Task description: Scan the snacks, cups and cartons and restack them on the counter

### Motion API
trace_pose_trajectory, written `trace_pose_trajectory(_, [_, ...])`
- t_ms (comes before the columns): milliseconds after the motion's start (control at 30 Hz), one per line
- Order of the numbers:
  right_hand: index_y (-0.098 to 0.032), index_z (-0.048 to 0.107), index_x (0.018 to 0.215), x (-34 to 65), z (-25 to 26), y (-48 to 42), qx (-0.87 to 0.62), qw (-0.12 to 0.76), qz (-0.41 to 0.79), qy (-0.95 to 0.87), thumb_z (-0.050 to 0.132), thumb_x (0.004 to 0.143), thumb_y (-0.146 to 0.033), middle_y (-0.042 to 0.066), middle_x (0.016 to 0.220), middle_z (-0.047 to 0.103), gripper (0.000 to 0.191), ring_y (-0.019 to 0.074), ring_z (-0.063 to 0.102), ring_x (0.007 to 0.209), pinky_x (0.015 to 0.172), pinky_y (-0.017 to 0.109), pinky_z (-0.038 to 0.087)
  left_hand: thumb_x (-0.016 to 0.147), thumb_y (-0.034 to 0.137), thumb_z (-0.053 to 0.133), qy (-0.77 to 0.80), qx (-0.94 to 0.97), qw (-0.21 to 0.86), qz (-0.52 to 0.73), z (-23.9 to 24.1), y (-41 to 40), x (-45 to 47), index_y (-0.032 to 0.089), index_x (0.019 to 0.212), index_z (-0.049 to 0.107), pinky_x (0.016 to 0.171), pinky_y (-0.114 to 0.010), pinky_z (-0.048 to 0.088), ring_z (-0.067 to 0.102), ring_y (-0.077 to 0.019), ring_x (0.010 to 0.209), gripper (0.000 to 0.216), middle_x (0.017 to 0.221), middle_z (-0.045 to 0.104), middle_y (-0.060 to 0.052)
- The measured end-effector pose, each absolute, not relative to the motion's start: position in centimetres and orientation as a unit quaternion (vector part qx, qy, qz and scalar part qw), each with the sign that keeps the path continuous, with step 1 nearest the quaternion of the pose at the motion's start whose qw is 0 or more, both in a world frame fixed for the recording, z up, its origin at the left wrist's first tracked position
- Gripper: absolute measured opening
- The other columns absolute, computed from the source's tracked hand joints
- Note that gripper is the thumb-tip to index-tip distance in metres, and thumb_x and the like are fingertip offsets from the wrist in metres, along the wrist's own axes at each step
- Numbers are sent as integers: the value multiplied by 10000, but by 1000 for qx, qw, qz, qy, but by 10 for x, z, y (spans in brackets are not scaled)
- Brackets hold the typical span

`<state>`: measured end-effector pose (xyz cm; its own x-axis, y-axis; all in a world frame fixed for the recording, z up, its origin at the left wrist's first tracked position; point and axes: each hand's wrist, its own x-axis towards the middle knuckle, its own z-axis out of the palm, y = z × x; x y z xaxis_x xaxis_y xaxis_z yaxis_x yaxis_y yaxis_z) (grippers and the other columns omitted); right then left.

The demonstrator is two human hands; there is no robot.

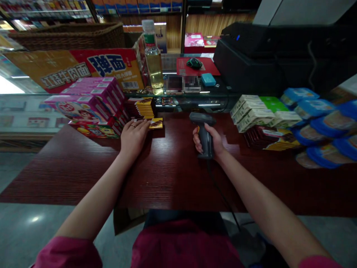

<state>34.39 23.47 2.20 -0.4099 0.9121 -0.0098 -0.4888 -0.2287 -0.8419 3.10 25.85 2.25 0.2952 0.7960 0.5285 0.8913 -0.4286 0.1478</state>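
Observation:
My right hand (212, 141) is wrapped round the handle of a dark barcode scanner (203, 128), held upright over the dark red counter (173, 175), its cable trailing toward me. My left hand (134, 136) lies flat on the counter, fingers stretched out, fingertips resting on a small yellow and brown chocolate pack (156, 123). A stack of similar yellow packs (143, 107) stands just behind it.
Pink and red snack boxes (92, 108) sit at the left. White and green boxes (256, 113), brown packs (270, 139) and blue packets (323, 130) are at the right. A bottle (153, 56), a black register (267, 56) and a noodle carton (83, 69) stand behind.

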Motion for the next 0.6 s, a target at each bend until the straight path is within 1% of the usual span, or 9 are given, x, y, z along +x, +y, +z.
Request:
trace_pose_trajectory(67, [-178, 608, 890, 344, 25, 229, -264, 467, 745, -397, 620, 867, -614, -36, 555, 567, 436, 106, 468, 365, 317, 212, 408, 1014, 372, 537, -520, -785, 63, -332, 28, 256, 48, 230, 1176, 770, 1059, -477, 480, 708, -303, 1128, 317, 1158, 790, -109])
trace_pose_trajectory(100, [-179, 605, 885, 344, 27, 227, -264, 461, 749, -396, 628, 861, -616, -38, 555, 564, 438, 105, 469, 366, 313, 209, 410, 1005, 399, 559, -526, -766, 33, -368, 29, 257, 58, 227, 1132, 788, 1009, -445, 507, 722, -293, 1074, 313, 1105, 803, -101])
trace_pose_trajectory(133, [-180, 603, 880, 343, 28, 225, -264, 456, 752, -396, 634, 855, -619, -39, 556, 563, 440, 105, 471, 367, 310, 208, 412, 996, 414, 575, -535, -743, -12, -402, 28, 260, 70, 218, 1094, 800, 957, -408, 529, 733, -279, 1023, 315, 1065, 810, -93])
trace_pose_trajectory(200, [-183, 598, 876, 341, 29, 222, -265, 446, 758, -396, 634, 849, -625, -41, 559, 563, 444, 106, 477, 367, 303, 207, 418, 971, 426, 606, -542, -690, -144, -457, 24, 271, 93, 192, 1047, 814, 843, -339, 554, 744, -246, 924, 322, 1013, 816, -78])
trace_pose_trajectory(267, [-185, 597, 882, 340, 29, 219, -276, 434, 760, -398, 630, 848, -633, -42, 561, 568, 451, 107, 480, 358, 297, 212, 427, 937, 442, 639, -535, -637, -277, -482, 16, 286, 113, 169, 1022, 820, 742, -299, 555, 743, -227, 849, 338, 969, 820, -70])
trace_pose_trajectory(333, [-180, 607, 879, 339, 27, 217, -305, 422, 753, -403, 641, 841, -637, -40, 554, 576, 460, 109, 487, 346, 296, 221, 442, 902, 462, 672, -528, -602, -350, -487, 8, 299, 126, 159, 998, 826, 687, -286, 543, 736, -221, 810, 353, 935, 821, -70])
trace_pose_trajectory(400, [-169, 623, 859, 337, 25, 216, -346, 418, 734, -409, 661, 834, -633, -37, 538, 580, 466, 112, 495, 335, 298, 226, 456, 879, 477, 696, -526, -592, -369, -487, 3, 305, 131, 166, 987, 831, 670, -280, 530, 729, -214, 794, 355, 922, 821, -65])
trace_pose_trajectory(467, [-162, 636, 835, 335, 25, 215, -376, 418, 717, -413, 682, 825, -627, -33, 528, 582, 467, 113, 506, 334, 302, 224, 465, 872, 472, 704, -526, -591, -367, -489, 1, 305, 131, 172, 983, 834, 662, -275, 518, 723, -207, 780, 346, 909, 820, -58])
trace_pose_trajectory(600, [-166, 645, 806, 331, 26, 214, -386, 414, 712, -415, 725, 795, -619, -31, 534, 585, 460, 109, 513, 334, 299, 215, 454, 889, 429, 685, -532, -590, -356, -492, 3, 300, 129, 171, 997, 835, 645, -261, 498, 708, -189, 748, 317, 883, 817, -45])
